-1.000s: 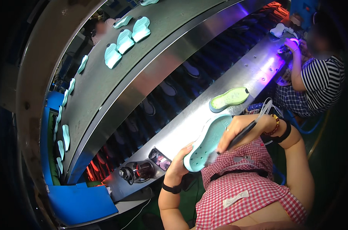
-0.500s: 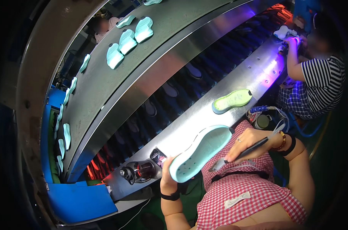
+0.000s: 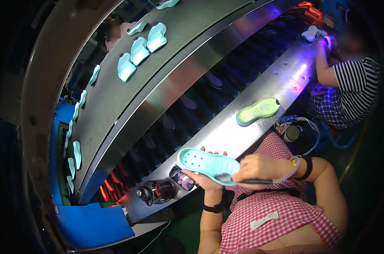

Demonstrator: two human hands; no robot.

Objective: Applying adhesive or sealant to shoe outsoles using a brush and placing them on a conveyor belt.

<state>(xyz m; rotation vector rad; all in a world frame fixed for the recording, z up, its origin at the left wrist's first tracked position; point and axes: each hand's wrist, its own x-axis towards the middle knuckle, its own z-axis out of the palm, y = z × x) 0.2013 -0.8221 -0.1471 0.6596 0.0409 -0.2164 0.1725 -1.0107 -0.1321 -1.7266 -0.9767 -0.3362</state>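
A light blue shoe sole with small holes at one end rests in my left hand. The fingers curl round its far edge and the thumb lies along the near side. My right hand is closed round a brush with a black handle. Its bristle end is over the inside of the sole, at the end nearest my right hand. The right hand partly covers that end, so I cannot tell exactly where the bristles touch.
A yellow-green sole lies on the metal ledge. At the ledge's left stand a dark bottle and a small dark box. Beyond, a conveyor belt carries several light blue soles. A co-worker sits at the right.
The sole has been turned and levelled, its holed end now pointing away to the left. My right hand has brought the brush from beside the sole onto its inner face.
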